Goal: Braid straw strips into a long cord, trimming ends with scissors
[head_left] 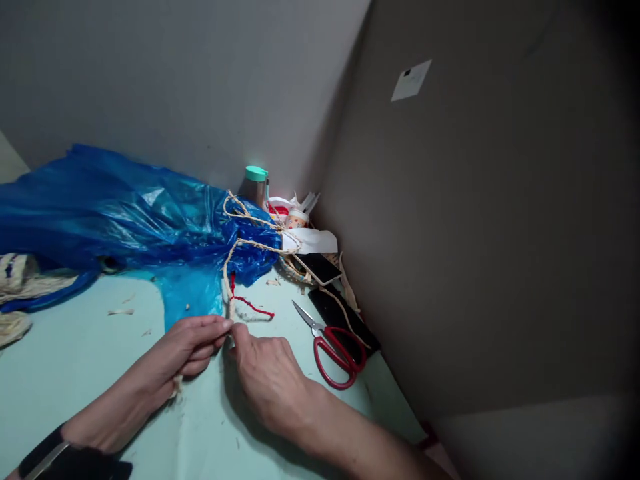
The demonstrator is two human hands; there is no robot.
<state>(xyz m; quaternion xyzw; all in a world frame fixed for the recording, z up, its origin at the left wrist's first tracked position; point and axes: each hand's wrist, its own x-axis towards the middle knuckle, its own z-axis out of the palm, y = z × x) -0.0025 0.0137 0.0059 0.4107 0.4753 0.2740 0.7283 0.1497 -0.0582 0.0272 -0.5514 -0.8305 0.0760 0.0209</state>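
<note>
My left hand and my right hand meet fingertip to fingertip over the pale green table. Both pinch the near end of a beige braided cord. The cord runs up from my fingers, loops over a crumpled blue plastic bag and trails toward the corner. A red thread is wound into the cord just above my fingers. A dark band sits on my left wrist.
Red-handled scissors lie open just right of my right hand. Behind them are a black phone, a black flat case, a green-capped bottle and paper cups in the corner. Woven straw pieces lie far left. Grey walls close in behind and right.
</note>
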